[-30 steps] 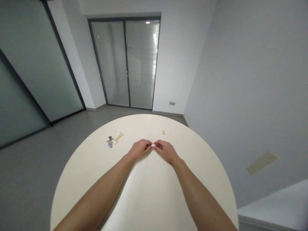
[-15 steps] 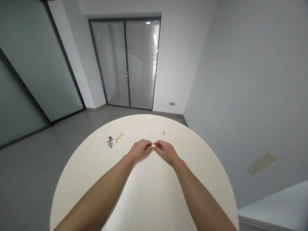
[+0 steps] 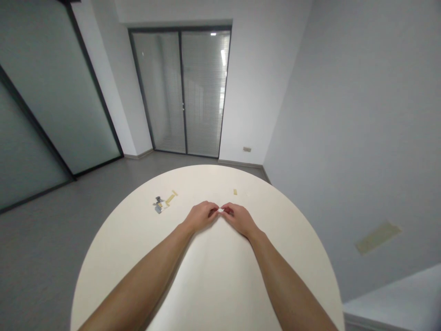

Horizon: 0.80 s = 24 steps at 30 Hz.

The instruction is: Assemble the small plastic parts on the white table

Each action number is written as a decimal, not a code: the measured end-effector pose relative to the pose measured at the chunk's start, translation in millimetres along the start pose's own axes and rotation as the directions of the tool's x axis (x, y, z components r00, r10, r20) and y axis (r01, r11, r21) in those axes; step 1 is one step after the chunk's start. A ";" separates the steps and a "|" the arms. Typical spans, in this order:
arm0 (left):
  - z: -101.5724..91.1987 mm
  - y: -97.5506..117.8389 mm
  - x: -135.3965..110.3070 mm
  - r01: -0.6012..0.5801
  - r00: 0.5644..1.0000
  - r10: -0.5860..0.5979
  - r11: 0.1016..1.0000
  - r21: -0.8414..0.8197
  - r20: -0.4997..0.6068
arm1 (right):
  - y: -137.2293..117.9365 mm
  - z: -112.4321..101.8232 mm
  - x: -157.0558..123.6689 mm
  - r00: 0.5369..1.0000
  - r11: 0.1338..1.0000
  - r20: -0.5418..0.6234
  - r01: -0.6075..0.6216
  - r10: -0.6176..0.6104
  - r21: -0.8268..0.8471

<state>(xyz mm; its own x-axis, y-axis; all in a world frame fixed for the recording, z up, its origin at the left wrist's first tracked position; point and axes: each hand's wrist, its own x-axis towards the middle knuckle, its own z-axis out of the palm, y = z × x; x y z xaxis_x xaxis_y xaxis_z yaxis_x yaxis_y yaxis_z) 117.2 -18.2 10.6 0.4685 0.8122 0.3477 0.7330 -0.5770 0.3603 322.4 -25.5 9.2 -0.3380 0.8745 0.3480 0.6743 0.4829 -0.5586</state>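
Observation:
Over the middle of the round white table [image 3: 213,285], my left hand [image 3: 202,215] and my right hand [image 3: 239,218] meet almost fingertip to fingertip. Between them is a small white piece [image 3: 220,210], mostly hidden by the fingers; its kind is too small to make out. Thumb and fingers of each hand are pinched together on either side of it. Both forearms reach in from the near edge, low over the tabletop.
Grey and dark scraps [image 3: 158,205] lie at the table's left, beside strips of yellowish tape [image 3: 170,198]. A small tape piece [image 3: 235,191] sticks beyond my hands. A wall [image 3: 361,138] stands close on the right; a glass door [image 3: 182,92] is at the back.
The white piece shows less between my fingertips than before. Both hands have stayed in nearly the same place; the view has shifted slightly.

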 end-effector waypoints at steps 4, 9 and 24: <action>-0.6 0.9 -0.2 0.001 1.000 -0.001 1.000 0.003 0.000 | -1.4 -1.1 -0.7 1.000 1.000 0.002 -0.001 0.001 0.001; -0.1 1.5 0.0 0.000 1.000 0.000 1.000 -0.002 -0.001 | -3.0 -1.9 -1.0 1.000 1.000 0.004 0.001 -0.001 0.002; -1.9 2.7 0.7 -0.019 1.000 0.019 1.000 -0.011 0.002 | -2.3 -2.1 -0.6 1.000 1.000 0.002 0.012 -0.012 -0.022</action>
<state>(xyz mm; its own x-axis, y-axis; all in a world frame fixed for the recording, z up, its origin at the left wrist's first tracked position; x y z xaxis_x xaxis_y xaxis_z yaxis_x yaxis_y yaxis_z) 118.6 -19.3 13.5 0.4834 0.8014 0.3523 0.7185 -0.5932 0.3633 322.4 -27.2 11.9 -0.3474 0.8689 0.3526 0.6845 0.4920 -0.5379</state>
